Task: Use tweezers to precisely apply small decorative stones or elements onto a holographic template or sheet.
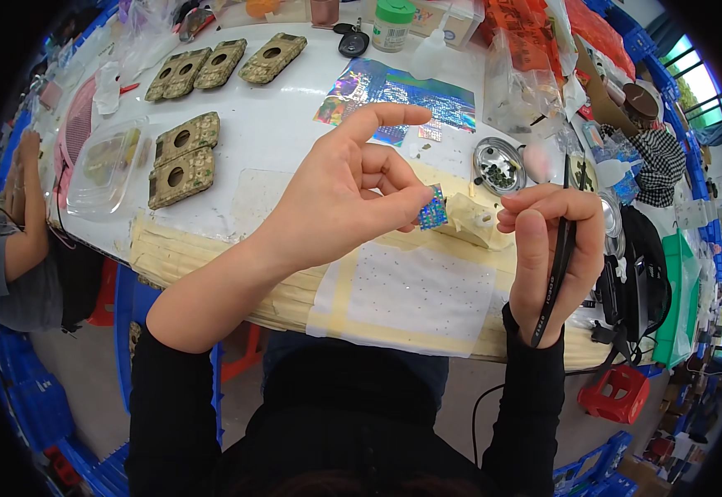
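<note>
Between thumb and fingers, my left hand [336,190] pinches a small square of shiny blue-green holographic sheet [433,209], held above the table. My right hand [555,240] is a little to the right of it, with black tweezers [558,277] lying across the palm and gripped by the curled fingers. The tweezers' tips point up and away from the square. Just beyond the square sits a cream-coloured block [469,219], partly covered by my left fingertips. A white sheet dotted with tiny specks [415,290] lies below my hands at the near table edge.
Several camouflage model tank hulls [183,161] stand at the left and back. A larger holographic sheet [402,91], a round metal dish of small dark parts [499,166] and a green-lidded jar [392,25] lie farther back. Another person's arm [28,199] shows at far left.
</note>
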{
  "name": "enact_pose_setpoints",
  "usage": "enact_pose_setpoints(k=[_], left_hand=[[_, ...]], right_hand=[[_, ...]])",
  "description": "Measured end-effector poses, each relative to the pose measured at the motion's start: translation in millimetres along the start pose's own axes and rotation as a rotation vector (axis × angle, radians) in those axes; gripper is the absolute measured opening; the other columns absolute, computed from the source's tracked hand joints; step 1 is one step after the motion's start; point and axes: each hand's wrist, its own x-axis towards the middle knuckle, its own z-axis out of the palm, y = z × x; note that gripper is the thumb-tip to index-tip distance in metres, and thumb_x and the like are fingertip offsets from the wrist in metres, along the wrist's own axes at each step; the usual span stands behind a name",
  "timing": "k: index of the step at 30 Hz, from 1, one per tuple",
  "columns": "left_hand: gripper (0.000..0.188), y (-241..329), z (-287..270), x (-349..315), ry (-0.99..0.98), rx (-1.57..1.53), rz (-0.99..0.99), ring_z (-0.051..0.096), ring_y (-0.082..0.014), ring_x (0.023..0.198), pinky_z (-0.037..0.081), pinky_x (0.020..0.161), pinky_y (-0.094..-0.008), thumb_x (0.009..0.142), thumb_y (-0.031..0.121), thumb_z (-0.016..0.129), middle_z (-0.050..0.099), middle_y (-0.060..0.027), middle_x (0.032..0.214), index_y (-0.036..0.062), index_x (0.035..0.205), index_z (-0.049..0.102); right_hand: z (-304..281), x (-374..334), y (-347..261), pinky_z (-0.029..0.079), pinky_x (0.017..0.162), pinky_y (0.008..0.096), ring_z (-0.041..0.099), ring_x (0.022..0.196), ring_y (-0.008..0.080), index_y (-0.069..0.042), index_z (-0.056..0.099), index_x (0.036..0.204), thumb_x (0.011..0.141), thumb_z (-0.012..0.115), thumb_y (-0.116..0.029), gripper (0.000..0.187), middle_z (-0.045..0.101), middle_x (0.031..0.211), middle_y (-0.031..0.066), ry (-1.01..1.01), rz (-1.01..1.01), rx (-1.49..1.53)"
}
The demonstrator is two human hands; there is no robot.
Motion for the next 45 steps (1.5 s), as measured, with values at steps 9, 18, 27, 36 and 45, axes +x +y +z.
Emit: enact_pose_setpoints(k=[9, 18, 27, 36, 45], left_hand=[[0.059, 2.6, -0.6, -0.5, -0.001, -0.044, -0.073, 0.059, -0.0064, 0.064, 0.051, 0.060, -0.0203, 0.083, 0.004, 0.066, 0.060, -0.0006, 0.071, -0.0008, 0.134, 0.038], [0.059, 0.5, -2.2, 1.0, -0.016, -0.053, -0.095, 0.058, -0.0062, 0.061, 0.050, 0.058, -0.0201, 0.082, 0.005, 0.066, 0.060, -0.0003, 0.069, -0.0009, 0.134, 0.039], [0.048, -5.8, -15.8, 11.3, 0.015, 0.172, -0.068, 0.061, -0.0072, 0.064, 0.051, 0.060, -0.0208, 0.082, 0.008, 0.068, 0.065, -0.0036, 0.072, -0.0010, 0.124, 0.048], [0.033, -18.7, -44.1, 32.4, 0.086, 0.361, -0.158, 0.062, -0.0085, 0.070, 0.052, 0.068, -0.0229, 0.082, 0.011, 0.069, 0.068, -0.0068, 0.077, -0.0013, 0.110, 0.058], [0.036, -22.3, -42.5, 33.4, 0.071, 0.325, -0.168, 0.062, -0.0086, 0.071, 0.052, 0.071, -0.0226, 0.081, 0.012, 0.068, 0.068, -0.0068, 0.079, -0.0015, 0.113, 0.057]], right_hand=[[-0.3, -0.9, 1.2, 0.048, 0.069, 0.0239, 0.059, 0.075, 0.0131, 0.001, 0.051, 0.092, 0.089, 0.063, -0.016, 0.021, 0.063, 0.087, 0.0130, -0.016, -0.023, 0.039], [1.5, -1.7, 2.4, 0.048, 0.067, 0.0261, 0.058, 0.072, 0.0146, 0.003, 0.050, 0.092, 0.096, 0.049, -0.040, 0.043, 0.062, 0.086, 0.0152, -0.024, -0.034, 0.078], [-0.3, -2.1, 4.0, 0.048, 0.068, 0.0260, 0.058, 0.071, 0.0146, 0.002, 0.051, 0.091, 0.097, 0.048, -0.041, 0.044, 0.062, 0.086, 0.0147, -0.017, -0.035, 0.065], [-4.3, 0.3, 3.3, 0.048, 0.068, 0.0263, 0.057, 0.071, 0.0146, 0.003, 0.051, 0.090, 0.098, 0.047, -0.036, 0.040, 0.063, 0.085, 0.0149, 0.011, -0.052, 0.072], [-7.1, 0.2, 3.7, 0.048, 0.067, 0.0268, 0.058, 0.070, 0.0153, 0.003, 0.050, 0.090, 0.098, 0.045, -0.036, 0.040, 0.063, 0.085, 0.0160, 0.028, -0.083, 0.075]])
